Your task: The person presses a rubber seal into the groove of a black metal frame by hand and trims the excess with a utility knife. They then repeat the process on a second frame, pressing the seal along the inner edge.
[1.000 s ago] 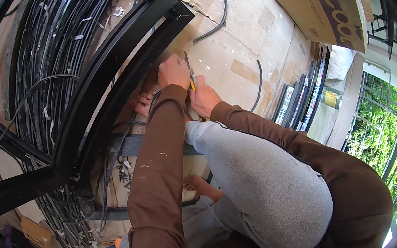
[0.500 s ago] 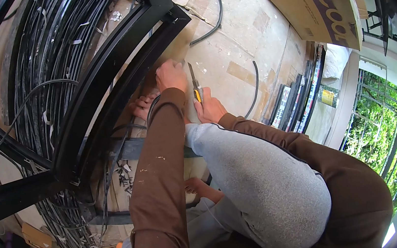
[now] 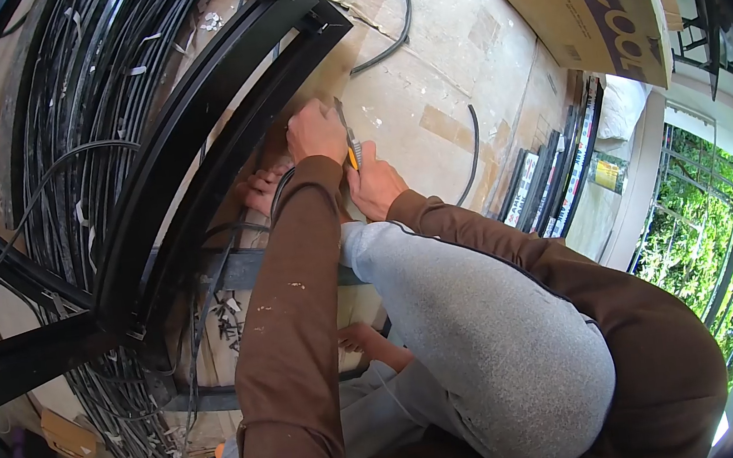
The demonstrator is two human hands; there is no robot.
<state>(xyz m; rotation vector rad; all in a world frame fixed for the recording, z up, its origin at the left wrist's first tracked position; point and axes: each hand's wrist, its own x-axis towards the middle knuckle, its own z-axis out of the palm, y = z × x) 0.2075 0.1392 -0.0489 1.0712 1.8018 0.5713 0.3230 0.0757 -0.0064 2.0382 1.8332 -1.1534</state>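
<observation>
My right hand [image 3: 377, 184] grips a yellow-and-grey utility knife [image 3: 353, 151], its blade pointing away from me beside my left hand. My left hand [image 3: 316, 133] is closed with its knuckles toward me, so whatever it pinches is hidden. A thin black cable [image 3: 281, 184] curves up next to my left sleeve, close to my bare foot [image 3: 263, 189]. Just left of my hands stands a black metal frame [image 3: 192, 150].
A large bundle of black cables [image 3: 89, 171] lies in the frame. Short cable offcuts [image 3: 229, 319] are scattered on the floor. Loose cable pieces [image 3: 477, 156] lie to the right, near a cardboard box [image 3: 577, 6] and a row of black strips [image 3: 552, 174].
My right hand has shifted slightly left and up, bringing the knife against or very near my left hand. The left hand has risen a little.
</observation>
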